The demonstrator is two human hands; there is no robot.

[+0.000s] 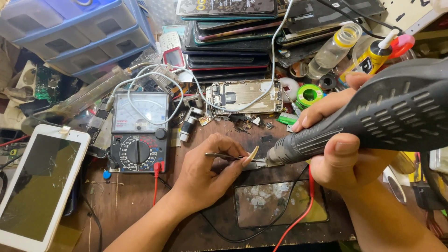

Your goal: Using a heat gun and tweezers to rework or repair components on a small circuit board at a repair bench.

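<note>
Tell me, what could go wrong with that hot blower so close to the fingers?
The right hand aims the hot-air gun at a small part that the left hand steadies with tweezers. The nozzle sits very near the left fingertips, so they might get burned. The red wire runs right under the nozzle and could perhaps melt. Hot air may also blow the tiny loose bits nearby away.

Left hand [205, 170] with tweezers [228, 156], right hand [338, 140] gripping hot-air gun [373, 116] over small board [259, 163].
</note>
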